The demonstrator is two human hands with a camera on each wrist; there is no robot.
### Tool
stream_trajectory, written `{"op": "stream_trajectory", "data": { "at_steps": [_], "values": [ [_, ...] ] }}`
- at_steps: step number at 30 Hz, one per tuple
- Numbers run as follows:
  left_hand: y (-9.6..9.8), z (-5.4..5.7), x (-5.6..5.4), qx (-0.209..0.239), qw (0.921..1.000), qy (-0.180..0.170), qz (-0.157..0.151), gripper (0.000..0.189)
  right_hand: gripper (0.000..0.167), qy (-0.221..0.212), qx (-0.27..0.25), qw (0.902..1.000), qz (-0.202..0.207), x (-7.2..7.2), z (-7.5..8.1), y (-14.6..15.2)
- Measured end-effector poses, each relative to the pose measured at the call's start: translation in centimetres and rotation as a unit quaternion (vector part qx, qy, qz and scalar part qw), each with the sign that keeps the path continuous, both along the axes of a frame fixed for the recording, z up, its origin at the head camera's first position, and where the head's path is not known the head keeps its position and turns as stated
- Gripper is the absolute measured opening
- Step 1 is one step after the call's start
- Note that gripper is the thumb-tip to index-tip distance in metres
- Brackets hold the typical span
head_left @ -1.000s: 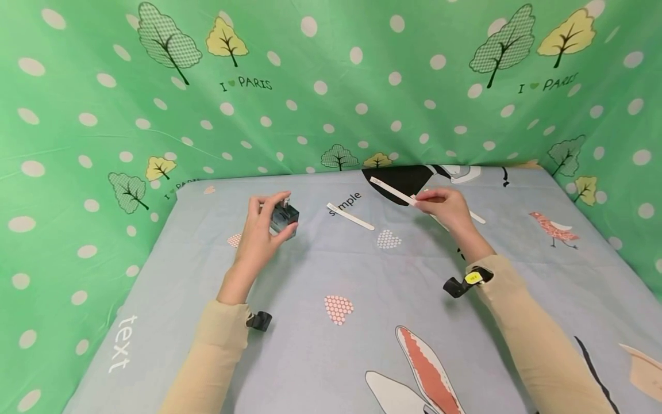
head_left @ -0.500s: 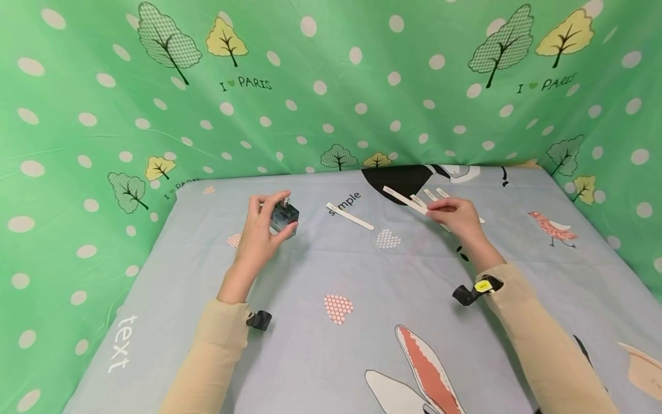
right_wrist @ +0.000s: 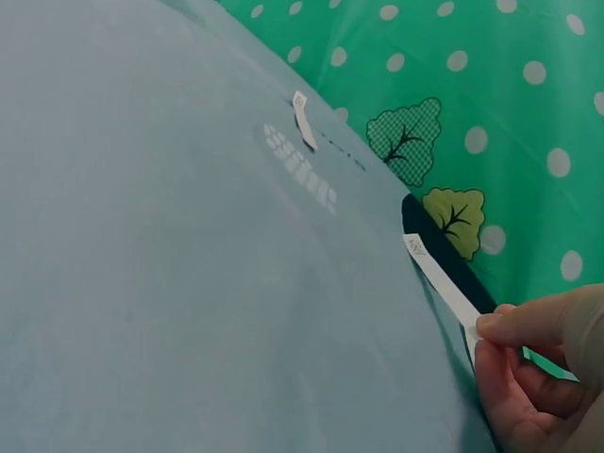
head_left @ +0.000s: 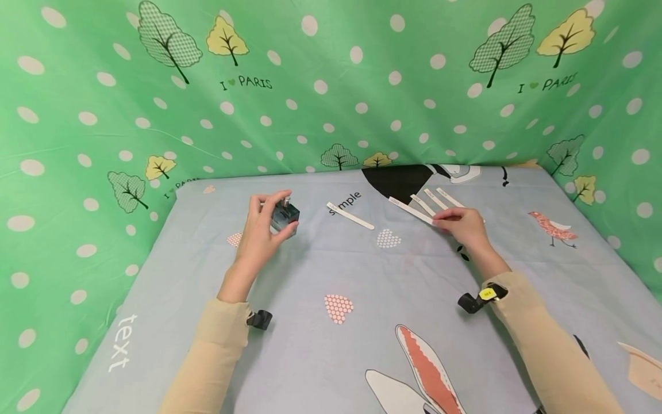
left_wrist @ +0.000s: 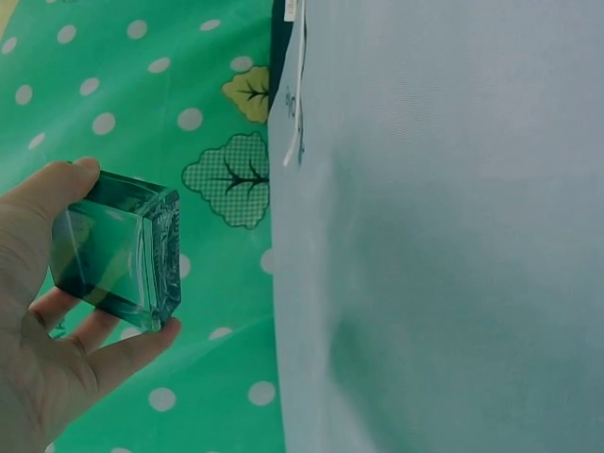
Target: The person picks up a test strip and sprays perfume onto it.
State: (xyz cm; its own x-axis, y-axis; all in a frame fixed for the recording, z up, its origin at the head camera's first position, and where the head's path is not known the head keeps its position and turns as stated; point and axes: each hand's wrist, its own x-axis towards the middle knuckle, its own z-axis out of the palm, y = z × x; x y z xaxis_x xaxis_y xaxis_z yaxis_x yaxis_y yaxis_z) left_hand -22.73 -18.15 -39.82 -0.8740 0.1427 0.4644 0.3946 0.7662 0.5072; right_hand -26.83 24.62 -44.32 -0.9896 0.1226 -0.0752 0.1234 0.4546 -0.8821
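My left hand (head_left: 258,236) holds up a square, dark glass perfume bottle (head_left: 285,221) above the cloth, thumb on one side and fingers on the other. In the left wrist view the bottle (left_wrist: 113,250) looks clear teal, with its thick base toward the right. My right hand (head_left: 469,231) pinches one end of a white paper test strip (head_left: 411,211) between thumb and fingers. The far end of that strip (right_wrist: 442,281) points away from the hand and carries small print. Beside it lie several similar strips (head_left: 437,200), their lower ends partly hidden behind the right hand.
A single white strip (head_left: 351,217) lies by itself between the hands, over the printed word "sample". The table is covered with a pale blue printed cloth (head_left: 300,356). A green dotted curtain (head_left: 295,52) rises behind its back edge.
My right hand has moved right and down with the pinched strip, bringing it beside the other strips, which show more fully now. The left hand and bottle have stayed put.
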Motion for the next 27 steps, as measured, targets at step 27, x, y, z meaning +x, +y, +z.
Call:
{"op": "stream_trajectory", "data": {
  "at_steps": [27],
  "values": [
    [-0.01, 0.07, 0.25, 0.004, 1.0000, 0.000, 0.001, 0.063, 0.026, -0.003, 0.045, 0.9987, 0.022, 0.88, 0.21, 0.79]
  ]
}}
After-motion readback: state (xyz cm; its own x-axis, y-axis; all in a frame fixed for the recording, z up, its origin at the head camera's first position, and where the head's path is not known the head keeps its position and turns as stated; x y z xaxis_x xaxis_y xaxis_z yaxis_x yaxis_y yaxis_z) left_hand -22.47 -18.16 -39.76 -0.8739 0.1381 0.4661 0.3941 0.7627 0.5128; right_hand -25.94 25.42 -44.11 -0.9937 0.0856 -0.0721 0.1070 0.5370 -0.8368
